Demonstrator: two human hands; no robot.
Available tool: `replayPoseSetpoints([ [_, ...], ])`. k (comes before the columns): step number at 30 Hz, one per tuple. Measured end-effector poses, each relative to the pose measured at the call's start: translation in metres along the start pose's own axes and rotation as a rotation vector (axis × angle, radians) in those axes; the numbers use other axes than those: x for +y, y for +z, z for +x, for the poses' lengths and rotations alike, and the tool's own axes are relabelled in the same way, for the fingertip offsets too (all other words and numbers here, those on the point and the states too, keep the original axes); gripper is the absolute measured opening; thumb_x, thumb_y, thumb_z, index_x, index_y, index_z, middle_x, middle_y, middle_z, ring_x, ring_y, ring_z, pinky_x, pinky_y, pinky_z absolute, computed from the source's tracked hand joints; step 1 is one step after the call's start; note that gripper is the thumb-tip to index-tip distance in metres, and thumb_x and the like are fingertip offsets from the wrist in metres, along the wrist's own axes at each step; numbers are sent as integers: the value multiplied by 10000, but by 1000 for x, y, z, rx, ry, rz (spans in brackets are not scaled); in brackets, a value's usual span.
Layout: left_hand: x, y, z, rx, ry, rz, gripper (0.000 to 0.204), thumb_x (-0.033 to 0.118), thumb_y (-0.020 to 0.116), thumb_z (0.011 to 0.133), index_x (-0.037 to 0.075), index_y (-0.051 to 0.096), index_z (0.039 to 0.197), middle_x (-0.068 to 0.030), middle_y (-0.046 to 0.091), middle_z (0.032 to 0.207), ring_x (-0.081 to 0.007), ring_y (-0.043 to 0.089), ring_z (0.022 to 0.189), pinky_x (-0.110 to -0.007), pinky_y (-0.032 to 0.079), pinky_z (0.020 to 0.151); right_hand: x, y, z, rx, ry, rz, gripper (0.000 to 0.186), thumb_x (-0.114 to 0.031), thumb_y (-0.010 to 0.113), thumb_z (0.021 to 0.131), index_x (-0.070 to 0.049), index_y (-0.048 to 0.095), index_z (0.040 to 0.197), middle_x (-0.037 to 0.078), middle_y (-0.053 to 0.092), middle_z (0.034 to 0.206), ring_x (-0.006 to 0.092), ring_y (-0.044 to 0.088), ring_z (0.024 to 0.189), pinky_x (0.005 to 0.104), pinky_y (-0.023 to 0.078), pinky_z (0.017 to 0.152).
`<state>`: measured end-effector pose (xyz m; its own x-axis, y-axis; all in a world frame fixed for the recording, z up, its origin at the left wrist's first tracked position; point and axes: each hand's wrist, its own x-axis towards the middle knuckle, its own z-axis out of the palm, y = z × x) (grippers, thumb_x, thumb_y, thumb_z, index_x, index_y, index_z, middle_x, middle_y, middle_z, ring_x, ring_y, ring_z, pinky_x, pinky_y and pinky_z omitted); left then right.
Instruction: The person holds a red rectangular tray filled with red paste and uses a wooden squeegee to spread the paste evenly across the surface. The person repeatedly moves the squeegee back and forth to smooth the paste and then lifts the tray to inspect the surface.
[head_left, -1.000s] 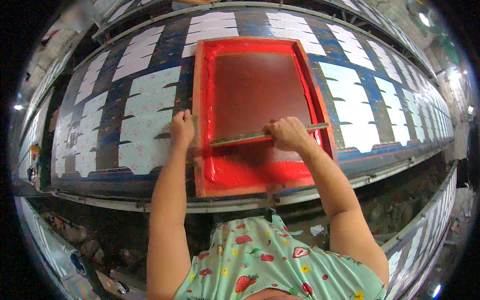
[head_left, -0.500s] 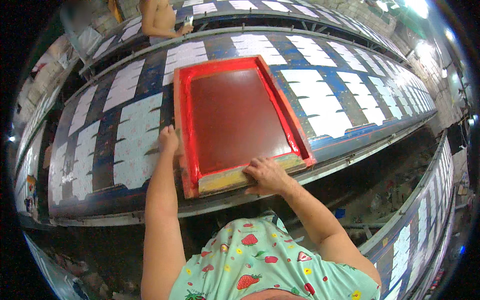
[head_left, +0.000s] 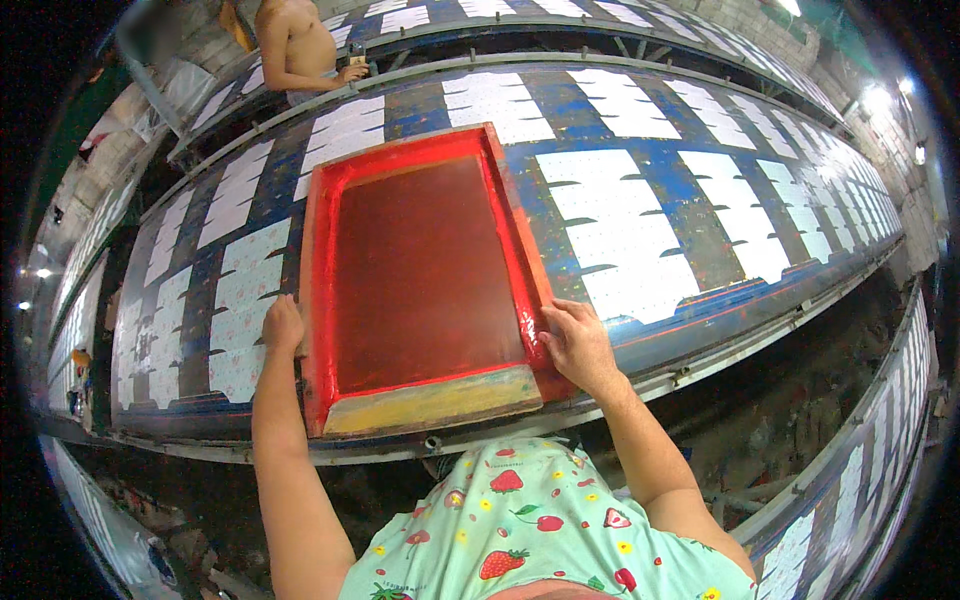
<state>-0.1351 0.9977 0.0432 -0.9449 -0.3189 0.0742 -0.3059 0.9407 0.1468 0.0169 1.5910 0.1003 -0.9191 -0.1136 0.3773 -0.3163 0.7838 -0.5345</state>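
A screen-printing frame [head_left: 431, 280] with red-coated borders and a dark reddish mesh lies on the long table in front of me. Its near end carries a worn yellowish strip [head_left: 435, 402]. My left hand [head_left: 284, 325] is closed at the frame's left edge, its fingertips partly hidden. On the opposite side, my right hand [head_left: 580, 347] grips the right edge near the close corner, thumb and fingers bent over the rim. Glossy red paste shows along the inner right border beside that hand.
White cut pieces [head_left: 615, 230] lie in rows along the table [head_left: 665, 345], patterned ones [head_left: 245, 310] to the left. A metal rail [head_left: 690, 370] runs along its near edge. Across the table a co-worker [head_left: 297, 50] holds a small object. Another table with pieces stands at right.
My right hand has gone from the frame's near end to its right edge. The frame has shifted left and nearer, turning slightly. My left hand stays at its left edge.
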Motion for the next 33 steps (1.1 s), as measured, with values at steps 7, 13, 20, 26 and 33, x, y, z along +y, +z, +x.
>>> replayPoseSetpoints([
  [7, -22, 37, 27, -72, -176, -127, 572, 401, 395, 1202, -40, 749, 1289, -302, 760, 1318, -488, 705, 1274, -563, 533, 1102, 31, 16, 3, -201, 317, 64, 705, -194, 903, 873, -66, 643, 1515, 226, 728, 1349, 438, 678, 1276, 518, 572, 1076],
  [13, -44, 57, 29, -57, -326, -340, 787, 600, 387, 1180, -68, 787, 1297, -309, 775, 1318, -489, 711, 1293, -557, 522, 1110, 21, 31, 9, -97, 257, -38, 747, -89, 867, 830, -114, 623, 1536, 190, 725, 1184, 435, 707, 1114, 525, 597, 957],
  [20, -43, 49, 24, -219, -497, -620, 1106, 847, 342, 1096, -150, 648, 1463, -372, 677, 1464, -509, 645, 1392, -558, 485, 1172, 13, 39, 15, -17, 325, -13, 523, -17, 750, 824, -137, 771, 1333, 154, 697, 1016, 408, 706, 973, 514, 582, 862],
  [26, -41, 34, 26, -279, -613, -930, 1208, 939, 365, 1032, -150, 608, 1495, -272, 693, 1460, -408, 669, 1364, -499, 492, 1181, 0, 21, 26, 54, 282, 46, 388, 12, 729, 812, -114, 827, 1166, 133, 711, 963, 356, 704, 885, 477, 582, 804],
  [33, -4, -3, 31, -380, -479, -1231, 1106, 955, 394, 1015, -56, 724, 1318, -207, 738, 1340, -349, 709, 1234, -460, 542, 1074, 27, -27, 47, 56, 223, 43, 344, 7, 724, 835, -125, 843, 1129, 135, 714, 963, 361, 723, 897, 479, 593, 813],
])
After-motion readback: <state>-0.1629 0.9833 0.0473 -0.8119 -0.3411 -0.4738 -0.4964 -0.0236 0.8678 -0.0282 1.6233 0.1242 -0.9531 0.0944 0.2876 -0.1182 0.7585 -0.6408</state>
